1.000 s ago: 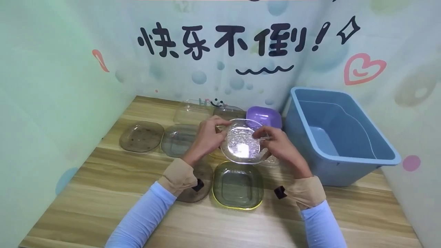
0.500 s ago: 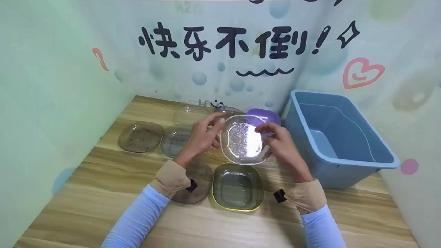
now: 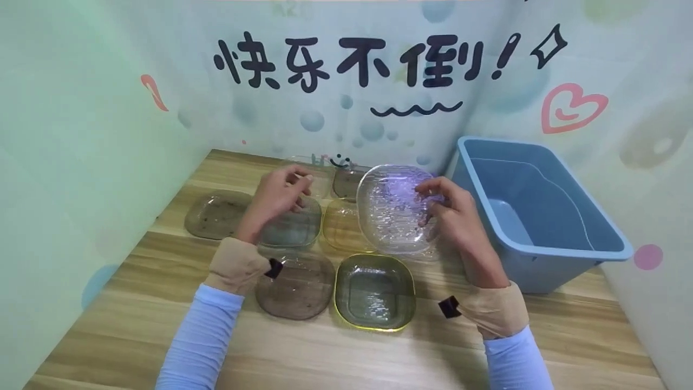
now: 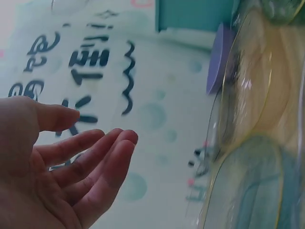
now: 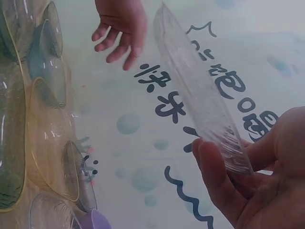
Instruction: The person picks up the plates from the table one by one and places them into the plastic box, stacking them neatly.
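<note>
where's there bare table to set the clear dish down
Bare wooden tabletop runs in front of the front brown dish and yellow-rimmed green dish; more lies in front of the blue bin. Other dishes crowd the back middle, beneath and left of the clear dish.

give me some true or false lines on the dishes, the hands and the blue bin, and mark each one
1. The right hand holds a clear dish. True.
2. The left hand grips a yellow dish. False: the left hand holds nothing.
3. In the head view, the blue bin stands to the right of the dishes. True.
4. The clear dish lies inside the blue bin. False: it is held up outside the bin.
5. In the head view, the front brown dish lies to the left of the yellow-rimmed dish. True.
</note>
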A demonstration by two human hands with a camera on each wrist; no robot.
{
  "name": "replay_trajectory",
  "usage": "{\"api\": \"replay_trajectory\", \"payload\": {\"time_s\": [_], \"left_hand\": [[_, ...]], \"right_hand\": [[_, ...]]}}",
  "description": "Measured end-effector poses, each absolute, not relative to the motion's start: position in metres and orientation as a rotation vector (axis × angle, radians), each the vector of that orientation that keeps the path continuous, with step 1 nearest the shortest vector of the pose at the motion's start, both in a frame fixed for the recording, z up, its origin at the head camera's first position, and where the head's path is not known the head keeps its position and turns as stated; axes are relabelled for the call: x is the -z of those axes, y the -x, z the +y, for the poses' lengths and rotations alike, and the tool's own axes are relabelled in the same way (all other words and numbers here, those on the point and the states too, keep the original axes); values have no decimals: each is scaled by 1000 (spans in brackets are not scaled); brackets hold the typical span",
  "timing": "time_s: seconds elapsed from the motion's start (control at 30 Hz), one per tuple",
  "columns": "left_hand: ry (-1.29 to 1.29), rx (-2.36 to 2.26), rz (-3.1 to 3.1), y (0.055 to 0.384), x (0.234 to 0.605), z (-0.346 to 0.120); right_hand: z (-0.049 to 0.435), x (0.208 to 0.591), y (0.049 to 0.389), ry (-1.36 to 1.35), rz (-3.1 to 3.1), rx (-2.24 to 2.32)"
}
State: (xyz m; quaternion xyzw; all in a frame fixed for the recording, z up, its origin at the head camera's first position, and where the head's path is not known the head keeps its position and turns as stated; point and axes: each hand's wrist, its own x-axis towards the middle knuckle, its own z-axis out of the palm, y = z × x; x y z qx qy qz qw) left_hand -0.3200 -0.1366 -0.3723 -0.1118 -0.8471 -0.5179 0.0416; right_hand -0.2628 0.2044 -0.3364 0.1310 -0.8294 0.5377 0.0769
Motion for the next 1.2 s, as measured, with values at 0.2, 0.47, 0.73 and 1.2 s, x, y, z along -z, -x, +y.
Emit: {"api": "replay_trajectory", "payload": {"time_s": [0.2, 0.47, 0.73, 1.2], "left_hand": [[135, 1069, -2702, 326, 372, -172], [-7, 969, -2798, 332, 393, -216], [-309, 962, -2624, 334, 395, -235], [-505, 1006, -2735, 328, 409, -272]], "right_hand": [[212, 324, 257, -419, -2379, -1511], [229, 295, 232, -395, -2286, -1316], [273, 251, 232, -270, -2339, -1102], [354, 213, 296, 41, -2633, -966]]}}
